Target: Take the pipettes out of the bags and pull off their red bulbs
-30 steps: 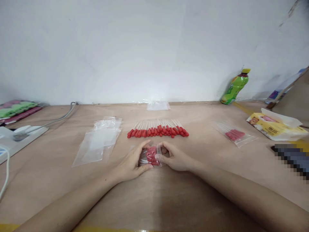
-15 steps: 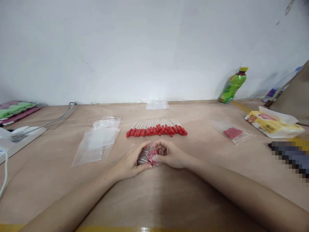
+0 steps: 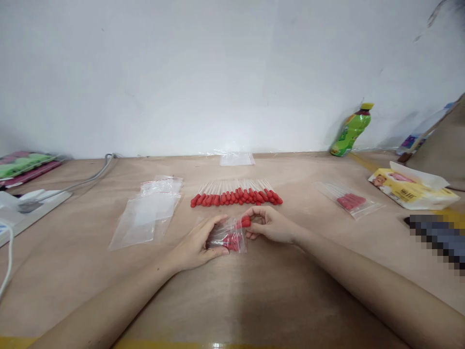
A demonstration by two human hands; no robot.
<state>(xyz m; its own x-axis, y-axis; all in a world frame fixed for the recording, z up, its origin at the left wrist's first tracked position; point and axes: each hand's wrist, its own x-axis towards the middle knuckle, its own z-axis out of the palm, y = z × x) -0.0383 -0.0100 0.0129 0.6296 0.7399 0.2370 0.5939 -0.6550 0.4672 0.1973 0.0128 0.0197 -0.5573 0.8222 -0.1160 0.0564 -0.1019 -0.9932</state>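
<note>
Centrally, a row of red-tipped sticks [image 3: 236, 196] lies on the surface [image 3: 196, 305], pale shafts directed toward the wall [image 3: 232, 77]. Just in front of the row, a clear bag [image 3: 235, 241] containing further red tips lies between the two hands. The left hand [image 3: 215, 237] is curved about this bag, thumb at its near edge and fingers at its far edge, holding it. The right hand [image 3: 250, 225] pinches red stick ends [image 3: 244, 221] between thumb and fingers at the bag's right end; how far their shafts extend into it cannot be told. Left of the row lie overlapping flat bags [image 3: 145, 215]; behind it, near the wall, a single flat bag [image 3: 238, 159]. Right of the row lies a filled bag [image 3: 349, 200] with red tips, and farther right a yellow tissue pack [image 3: 409, 189]. Beyond the row, to the right, a green bottle [image 3: 350, 132] leans against the wall.
</note>
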